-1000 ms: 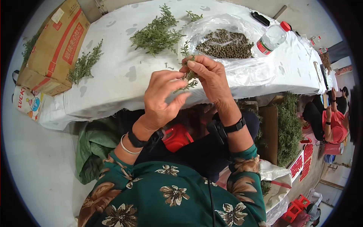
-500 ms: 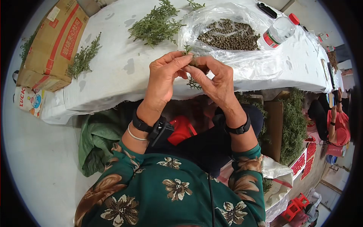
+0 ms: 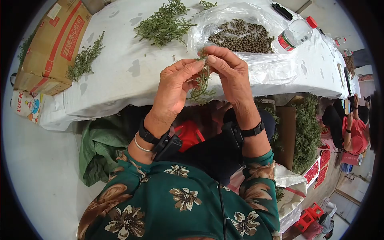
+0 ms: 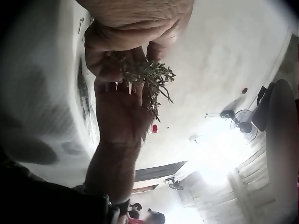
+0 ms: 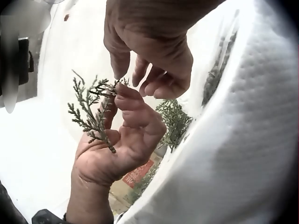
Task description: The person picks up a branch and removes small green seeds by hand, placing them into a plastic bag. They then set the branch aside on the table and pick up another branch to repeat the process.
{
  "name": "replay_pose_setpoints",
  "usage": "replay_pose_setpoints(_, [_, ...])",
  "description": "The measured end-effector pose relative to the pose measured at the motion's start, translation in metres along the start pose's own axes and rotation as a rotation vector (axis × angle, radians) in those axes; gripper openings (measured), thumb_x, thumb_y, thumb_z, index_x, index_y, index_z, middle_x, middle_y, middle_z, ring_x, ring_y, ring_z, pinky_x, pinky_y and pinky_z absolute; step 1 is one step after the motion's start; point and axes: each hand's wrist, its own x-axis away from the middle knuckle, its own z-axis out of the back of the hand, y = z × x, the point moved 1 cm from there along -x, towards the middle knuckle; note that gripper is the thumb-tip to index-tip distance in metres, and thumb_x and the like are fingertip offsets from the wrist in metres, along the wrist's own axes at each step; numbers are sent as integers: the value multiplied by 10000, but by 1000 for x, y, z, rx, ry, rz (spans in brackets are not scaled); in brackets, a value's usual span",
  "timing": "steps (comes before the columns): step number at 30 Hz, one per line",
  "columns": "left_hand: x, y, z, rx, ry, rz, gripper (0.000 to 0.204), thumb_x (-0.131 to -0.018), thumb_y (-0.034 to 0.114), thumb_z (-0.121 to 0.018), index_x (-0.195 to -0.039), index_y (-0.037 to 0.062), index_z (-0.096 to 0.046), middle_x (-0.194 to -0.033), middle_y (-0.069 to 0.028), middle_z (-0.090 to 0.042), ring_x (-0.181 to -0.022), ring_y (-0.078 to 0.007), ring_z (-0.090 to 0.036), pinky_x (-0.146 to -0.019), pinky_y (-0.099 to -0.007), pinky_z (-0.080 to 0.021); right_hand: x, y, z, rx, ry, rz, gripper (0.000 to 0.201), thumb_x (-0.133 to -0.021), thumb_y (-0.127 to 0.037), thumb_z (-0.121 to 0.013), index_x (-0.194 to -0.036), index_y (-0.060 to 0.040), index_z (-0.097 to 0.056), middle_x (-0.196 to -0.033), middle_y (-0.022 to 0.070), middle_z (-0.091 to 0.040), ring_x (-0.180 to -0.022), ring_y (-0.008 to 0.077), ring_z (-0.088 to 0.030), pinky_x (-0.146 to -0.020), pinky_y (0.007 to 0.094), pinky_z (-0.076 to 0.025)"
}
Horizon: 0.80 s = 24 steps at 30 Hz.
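Note:
A green conifer sprig (image 3: pixel 201 86) hangs between the two hands above the near edge of the table. My left hand (image 3: pixel 175 86) pinches it near its upper end between thumb and fingertips, its leafy part drooping below. My right hand (image 3: pixel 234 72) has its thumb and forefinger at the sprig's top tip, close against the left fingertips. In the right wrist view the sprig (image 5: pixel 91 114) fans out beside the left palm. Just beyond the hands lies an open clear plastic bag (image 3: pixel 260 66) with small round brown balls (image 3: pixel 242 37) in it.
A heap of conifer sprigs (image 3: pixel 164 26) lies on the white-covered table (image 3: pixel 116 80), and another sprig (image 3: pixel 86 60) by the cardboard box (image 3: pixel 60 48). A plastic bottle (image 3: pixel 294 35) stands right of the bag. Below right, greenery (image 3: pixel 307 136) fills a carton. A person (image 3: pixel 354 134) sits farther right.
The left hand, spread beside the sprig at first, has closed in and now pinches it. The sprig now hangs more visibly between the hands.

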Motion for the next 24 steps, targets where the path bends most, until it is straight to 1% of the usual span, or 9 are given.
replay_pose_setpoints(3, [3, -1, 1, 81, -16, 80, 199, -852, 183, -567, -934, 4, -597, -817, -79, -621, -690, -145, -560, -631, -292, -448, -4, 2, -2, -132, -64, -61, 232, -852, -133, -572, -1041, -3, -604, -1000, 117, -620, -832, 126, -567, -767, 282, -452])
replay_pose_setpoints(6, [-3, -6, 8, 385, -236, 260, 261, -879, 240, -496, -941, 5, -592, -773, -69, -580, -664, -163, -510, -591, -300, -405, -6, -1, -1, -295, -268, -189, 269, -871, -177, -534, -1071, -5, -588, -1027, 138, -612, -878, 144, -570, -807, 300, -444])
replay_pose_setpoints(7, [-4, -7, 12, 384, -236, 261, 261, -879, 240, -496, -941, 5, -592, -773, -69, -580, -664, -163, -510, -591, -300, -405, -6, -2, -2, -296, -267, -187, 269, -871, -177, -534, -1071, -5, -588, -1027, 138, -612, -878, 144, -570, -807, 300, -444])
replay_pose_setpoints(10, [-5, -7, 16, 573, -454, 305, 305, -891, 267, -436, -945, 7, -585, -730, -50, -520, -644, -168, -449, -571, -302, -366, -5, -1, -8, -266, -259, -159, 273, -871, -201, -526, -1046, -5, -601, -1016, 132, -615, -902, 158, -574, -825, 296, -441])
replay_pose_setpoints(14, [-11, -15, 24, 715, -631, 464, 269, -867, 247, -470, -917, 10, -587, -766, -73, -540, -698, -202, -506, -618, -350, -402, -3, 3, -9, -163, -274, -131, 224, -861, -166, -545, -998, -4, -618, -996, 123, -619, -896, 164, -581, -840, 300, -441])
replay_pose_setpoints(19, [-9, -12, 24, 633, -637, 462, 269, -876, 233, -476, -955, 2, -587, -789, -83, -574, -693, -188, -532, -621, -325, -426, -4, 8, -9, -200, -254, -130, 174, -830, -110, -590, -961, -2, -628, -956, 106, -629, -875, 166, -586, -824, 301, -444])
replay_pose_setpoints(22, [4, 6, 16, -96, -54, 31, 212, -864, 156, -535, -968, -18, -597, -815, -82, -611, -699, -152, -565, -652, -278, -456, -5, 11, -6, -160, -147, -20, 157, -795, -67, -633, -937, 0, -631, -909, 97, -639, -865, 162, -588, -792, 301, -454])
replay_pose_setpoints(23, [4, 6, 16, -95, -53, 31, 212, -864, 156, -535, -968, -18, -597, -815, -82, -611, -699, -152, -565, -652, -278, -456, -4, 11, -5, -160, -148, -21, 157, -795, -67, -633, -937, 0, -631, -909, 97, -639, -865, 162, -588, -792, 301, -454])
replay_pose_setpoints(24, [3, 8, 16, -180, -9, -140, 193, -851, 125, -555, -966, -23, -603, -820, -79, -618, -705, -140, -570, -660, -263, -461, -4, 9, -4, -159, -144, -13, 151, -791, -64, -639, -927, 0, -633, -892, 93, -641, -848, 157, -588, -778, 297, -456])
